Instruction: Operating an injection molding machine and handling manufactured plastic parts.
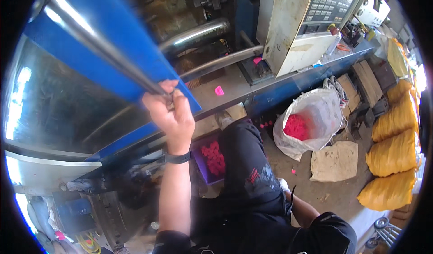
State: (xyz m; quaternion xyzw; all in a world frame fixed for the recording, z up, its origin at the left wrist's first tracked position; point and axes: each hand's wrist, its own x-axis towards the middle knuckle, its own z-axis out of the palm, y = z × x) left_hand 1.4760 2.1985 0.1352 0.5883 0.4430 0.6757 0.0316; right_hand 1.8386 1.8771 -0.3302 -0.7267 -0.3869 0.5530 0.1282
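Observation:
My left hand [173, 114] is closed around the lower end of a long shiny metal bar handle [112, 60] on a blue machine door [131, 33] with a large see-through window [67, 100]. A dark band circles that wrist. My right forearm [304, 212] comes in at the lower right, bent in toward my leg. Its hand is mostly hidden by dark clothing; a small white patch [283, 184] shows beside my knee, and I cannot tell whether it is a glove. Beyond the door's edge lies the machine's inside, with thick shiny rods [198, 33]. One pink piece [219, 90] rests on the ledge.
Below the ledge, a purple bin [205, 173] holds pink-red pieces. To the right stands a white sack [282, 136] with more pink pieces inside. Flattened brown sacking [334, 161] lies on the floor. Filled yellow sacks [391, 157] line the right side. A control panel [322, 10] stands above.

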